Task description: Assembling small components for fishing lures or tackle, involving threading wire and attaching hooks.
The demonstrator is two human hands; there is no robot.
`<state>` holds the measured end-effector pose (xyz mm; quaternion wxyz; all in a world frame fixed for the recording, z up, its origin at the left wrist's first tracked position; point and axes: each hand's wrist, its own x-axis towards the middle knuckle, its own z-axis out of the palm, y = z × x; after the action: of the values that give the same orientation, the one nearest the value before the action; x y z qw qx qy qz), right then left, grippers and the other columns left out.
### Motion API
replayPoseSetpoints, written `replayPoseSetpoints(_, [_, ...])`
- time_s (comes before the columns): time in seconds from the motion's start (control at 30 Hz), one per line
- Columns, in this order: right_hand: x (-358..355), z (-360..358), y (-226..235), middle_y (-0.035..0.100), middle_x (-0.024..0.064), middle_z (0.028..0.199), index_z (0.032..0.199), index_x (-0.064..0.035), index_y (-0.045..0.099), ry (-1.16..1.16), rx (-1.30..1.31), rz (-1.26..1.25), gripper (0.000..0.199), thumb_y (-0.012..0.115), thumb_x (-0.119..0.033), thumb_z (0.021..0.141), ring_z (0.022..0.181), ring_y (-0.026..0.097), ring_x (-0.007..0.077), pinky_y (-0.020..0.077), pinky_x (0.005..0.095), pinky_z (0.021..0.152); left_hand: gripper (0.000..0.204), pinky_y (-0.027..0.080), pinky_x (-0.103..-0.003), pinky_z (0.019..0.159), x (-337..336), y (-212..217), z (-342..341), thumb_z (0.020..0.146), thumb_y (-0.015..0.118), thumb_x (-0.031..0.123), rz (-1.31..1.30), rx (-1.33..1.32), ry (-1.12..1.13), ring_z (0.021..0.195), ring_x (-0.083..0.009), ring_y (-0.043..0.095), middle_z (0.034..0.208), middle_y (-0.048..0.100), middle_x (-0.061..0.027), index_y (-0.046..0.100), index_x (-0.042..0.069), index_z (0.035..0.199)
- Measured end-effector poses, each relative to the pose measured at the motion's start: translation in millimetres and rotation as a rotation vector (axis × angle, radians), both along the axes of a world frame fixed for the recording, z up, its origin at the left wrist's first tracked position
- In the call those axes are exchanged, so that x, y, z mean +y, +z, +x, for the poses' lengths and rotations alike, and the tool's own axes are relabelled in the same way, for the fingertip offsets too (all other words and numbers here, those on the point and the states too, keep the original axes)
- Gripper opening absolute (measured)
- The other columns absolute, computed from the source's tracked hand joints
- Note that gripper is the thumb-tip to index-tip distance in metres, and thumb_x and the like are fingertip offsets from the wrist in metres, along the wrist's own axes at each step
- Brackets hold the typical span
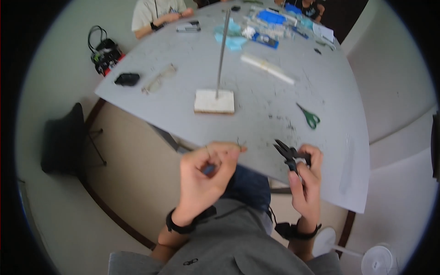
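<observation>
**Two hands at the near edge of the grey surface, one pinching wire, one gripping pliers**

Low in the centre of the frame, the left hand (205,176) is curled closed, its thumb and forefinger pinching a thin piece of wire (239,144) whose small end sticks up just above the fingertips. To the right of it, the right hand (306,183) is closed around the handles of black pliers (288,155), with the pointed nose aimed toward the upper left, near the wire but apart from it. Both hands hover at the near edge of the grey surface (275,91).

Further up the surface, in the middle of the frame, a thin metal rod (222,48) stands upright in a white block base (214,101). Green-handled scissors (310,117) lie to the right of the base, well apart from the pliers. A long white strip (267,68) lies above the scissors. Toward the upper left sit a pair of glasses (158,79) and a small black object (127,79). At the top of the frame, blue and white packages (270,23) are heaped together, and another person (158,13) in a light shirt sits at the far edge.
</observation>
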<state>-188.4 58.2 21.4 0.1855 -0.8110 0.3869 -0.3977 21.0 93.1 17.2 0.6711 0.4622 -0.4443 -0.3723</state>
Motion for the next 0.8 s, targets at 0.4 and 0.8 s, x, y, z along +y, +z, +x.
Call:
replayPoseSetpoints(0.4, [-18,20,12,0.045,0.0200,0.104,0.069,0.0031,0.054,0.159,0.076,0.007,0.021,0.066,-0.014,0.069,0.094,0.037,0.0328,0.0291,0.0421,0.088,0.008,0.020,-0.018,0.041,-2,-3,5,0.086,0.060,-0.002,-0.052,-0.161,-0.018,0.046,0.0030,0.029,0.054,0.047,0.0076,0.068,0.000,0.088])
replayPoseSetpoints(0.8, [-22,24,10,0.047,0.0191,0.104,0.068,0.0003,0.055,0.180,0.146,-0.030,0.021,0.068,-0.016,0.068,0.094,0.037,0.0318,0.0270,0.0410,0.081,0.004,0.020,-0.018,0.040,-2,-5,5,0.083,0.064,-0.001,-0.011,-0.203,-0.007,0.045,0.0031,0.031,0.054,0.047,0.0070,0.066,0.001,0.084])
